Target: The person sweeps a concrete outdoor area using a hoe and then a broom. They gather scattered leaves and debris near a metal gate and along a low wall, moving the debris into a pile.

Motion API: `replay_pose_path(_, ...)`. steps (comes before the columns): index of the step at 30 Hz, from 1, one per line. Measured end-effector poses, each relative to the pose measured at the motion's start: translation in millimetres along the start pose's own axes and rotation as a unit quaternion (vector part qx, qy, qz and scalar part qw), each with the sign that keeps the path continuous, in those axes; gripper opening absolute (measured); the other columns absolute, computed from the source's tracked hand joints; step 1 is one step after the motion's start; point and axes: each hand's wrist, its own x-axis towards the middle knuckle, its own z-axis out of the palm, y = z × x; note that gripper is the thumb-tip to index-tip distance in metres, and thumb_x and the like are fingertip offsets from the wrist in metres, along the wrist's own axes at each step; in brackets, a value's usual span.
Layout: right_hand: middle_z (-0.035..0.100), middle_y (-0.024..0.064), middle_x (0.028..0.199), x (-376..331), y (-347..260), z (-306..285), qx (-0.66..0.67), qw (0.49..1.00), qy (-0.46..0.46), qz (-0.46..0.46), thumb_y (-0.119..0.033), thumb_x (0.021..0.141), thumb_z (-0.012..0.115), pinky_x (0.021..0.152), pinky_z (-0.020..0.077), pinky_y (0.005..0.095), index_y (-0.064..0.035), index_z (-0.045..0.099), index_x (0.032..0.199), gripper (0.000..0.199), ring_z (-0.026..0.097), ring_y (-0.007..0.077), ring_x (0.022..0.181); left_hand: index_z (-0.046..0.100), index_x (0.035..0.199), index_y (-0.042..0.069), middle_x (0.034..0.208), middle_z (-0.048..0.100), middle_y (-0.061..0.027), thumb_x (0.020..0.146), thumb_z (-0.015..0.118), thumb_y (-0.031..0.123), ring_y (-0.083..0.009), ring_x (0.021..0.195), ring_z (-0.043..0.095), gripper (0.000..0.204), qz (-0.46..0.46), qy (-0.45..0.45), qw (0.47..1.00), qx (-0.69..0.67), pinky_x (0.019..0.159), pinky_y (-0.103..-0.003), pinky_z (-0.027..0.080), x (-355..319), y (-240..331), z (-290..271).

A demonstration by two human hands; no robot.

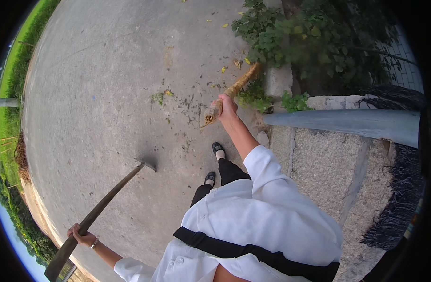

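My left hand (83,236) is wrapped around the upper part of a long wooden handle of a hoe (113,191), out to my left. The hoe slants down, and its dark metal blade is at the far end, close to the ground. In front of me, my right hand (227,107) grips a thick, straw-coloured, stick-like bundle (242,83) near its ragged cut end. Away from my hand the bundle reaches toward the green plants, and I cannot tell what its far end looks like.
Fallen leaves and dark bits of debris lie on the concrete (107,94). Leafy plants (291,37) grow at the far right beside a low concrete edge. A grey pole (338,124) and a rough stone wall (326,174) are on my right. Green grass (11,127) borders the left.
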Motion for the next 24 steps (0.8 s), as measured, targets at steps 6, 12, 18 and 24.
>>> replay_pose_path(6,0.05,0.01,0.066,68.2,-1.4,-33.4,-0.228,0.967,-0.092,0.066,-0.009,0.074,0.055,0.048,0.0469,0.0365,-0.0027,0.042,0.09,0.022,0.053,0.022,0.054,0.039,0.07,0.009,0.062,0.042,-0.0016,0.074,0.052,0.011,-0.0136,0.06,0.043,0.014,0.007,-0.034,0.999,0.006,0.07,-0.032,0.042,1.5,1.3,20.8)
replay_pose_path(12,0.051,0.0111,0.069,15.9,-71.2,-76.8,-0.235,0.942,-0.187,0.152,-0.005,0.074,0.055,0.042,0.0463,0.0308,-0.005,0.043,0.099,0.028,0.052,0.0178,0.049,0.038,0.072,0.009,0.063,0.039,-0.0011,0.075,0.05,0.01,-0.0129,0.06,0.04,0.013,-0.005,-0.036,0.999,0.0,0.071,-0.031,0.041,-2.9,2.2,19.8)
replay_pose_path(18,0.051,0.0123,0.067,48.3,-55.6,-67.2,-0.294,0.951,-0.086,-0.039,-0.006,0.072,0.057,0.041,0.0464,0.0342,-0.0044,0.042,0.098,0.03,0.053,0.0207,0.051,0.037,0.075,0.009,0.063,0.037,-0.0003,0.077,0.049,0.009,-0.0123,0.059,0.038,0.012,-0.025,-0.021,0.999,-0.024,0.071,-0.03,0.04,-1.2,0.2,17.0)
replay_pose_path(24,0.053,0.0108,0.069,113.3,-90.4,-28.5,-0.297,0.953,-0.03,0.042,-0.005,0.068,0.059,0.042,0.0459,0.0351,-0.002,0.049,0.092,0.026,0.054,0.0212,0.05,0.038,0.075,0.009,0.063,0.037,-0.0002,0.077,0.048,0.01,-0.0129,0.061,0.04,0.011,-0.013,-0.034,0.999,-0.004,0.073,-0.031,0.041,0.4,4.1,29.0)
